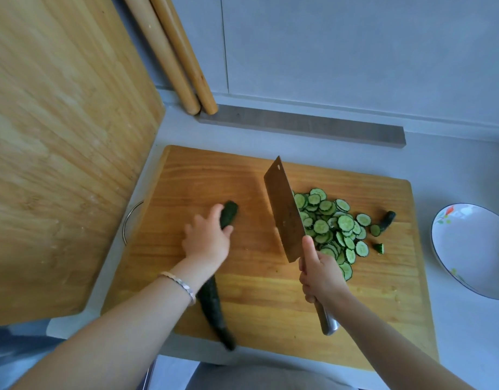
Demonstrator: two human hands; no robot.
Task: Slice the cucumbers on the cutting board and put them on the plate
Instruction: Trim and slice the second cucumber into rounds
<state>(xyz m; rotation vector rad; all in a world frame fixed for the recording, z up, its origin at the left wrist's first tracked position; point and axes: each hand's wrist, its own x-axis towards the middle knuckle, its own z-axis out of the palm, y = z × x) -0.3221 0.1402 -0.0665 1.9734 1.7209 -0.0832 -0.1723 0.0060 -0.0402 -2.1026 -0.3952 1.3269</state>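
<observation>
A whole cucumber [214, 299] lies on the left half of the wooden cutting board [242, 291], its long axis running from the near edge of the board away toward the wall and leaning slightly right; its far tip shows past the fingers, its tapered near end reaches almost to the board's front edge, and its middle is hidden under the wrist. The left hand [207, 240] is closed over the cucumber's far part, fingers curled on top and thumb on the right side, grasping it; a bracelet [179, 285] sits on that wrist. The right hand [321, 273] is clenched around the handle of a cleaver [284, 212], thumb laid along the back of the blade. The blade is upright on its edge, its long axis pointing away from the person and slightly left, its metal handle end sticking out toward the person. Just right of the blade a heap of cucumber slices [332, 232] lies on the board, touching and overlapping one another. Past the heap toward the right edge sit a dark cucumber end piece [387, 219] and a small wedge [379, 248]. A white plate [467, 249] with a painted pattern stands on the grey counter [453, 164], right of the board and apart from it. A second wooden board [59, 136] leans at the left, and two wooden rods [172, 52] stand against the wall
</observation>
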